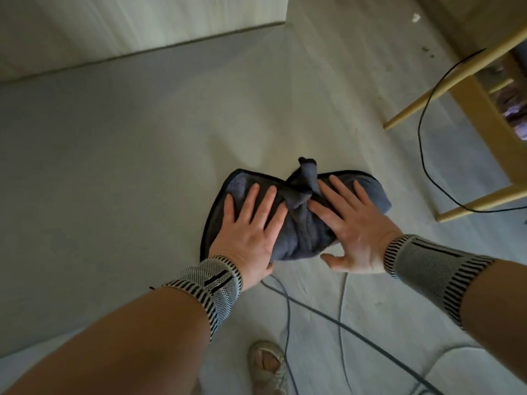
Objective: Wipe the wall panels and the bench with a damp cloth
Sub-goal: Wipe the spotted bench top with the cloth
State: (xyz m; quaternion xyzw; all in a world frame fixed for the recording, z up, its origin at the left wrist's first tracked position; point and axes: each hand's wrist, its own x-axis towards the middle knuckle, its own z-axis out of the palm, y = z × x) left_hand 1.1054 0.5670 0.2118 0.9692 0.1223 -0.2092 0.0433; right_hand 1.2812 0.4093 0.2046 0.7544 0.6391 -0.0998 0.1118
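Our two forearms fill the bottom of the view, each with a striped knit wrist band [212,280], and below them one sandalled foot [268,366] stands on the pale floor among thin dark cables [288,323]. Ahead of the wrists lies the dark blue cloth [302,232], bunched in the middle where a twisted fold stands up, its left part spread flatter.

Our left hand [251,226] lies flat on the cloth's left part with its fingers straight and spread, pressing rather than clutching. Our right hand [353,226] does the same on the right part, fingers extended, thumb out past the cloth's near edge. Neither hand curls round the fabric.

We cannot say with certainty whether the pale plane under the cloth is the bench, a wall panel or the floor; we judge that we are pressing the cloth onto it to wipe. A lighter wall panel [142,21] runs across the top left, well apart from the cloth, and a wooden frame [484,98] with a cable draped over it stands at the right.

To do this stroke well, we should first flatten the raised fold so the whole cloth meets the plane, keep both palms bearing evenly, and push in long overlapping passes. We should mind the cables near our foot, since the cloth could drag them along.
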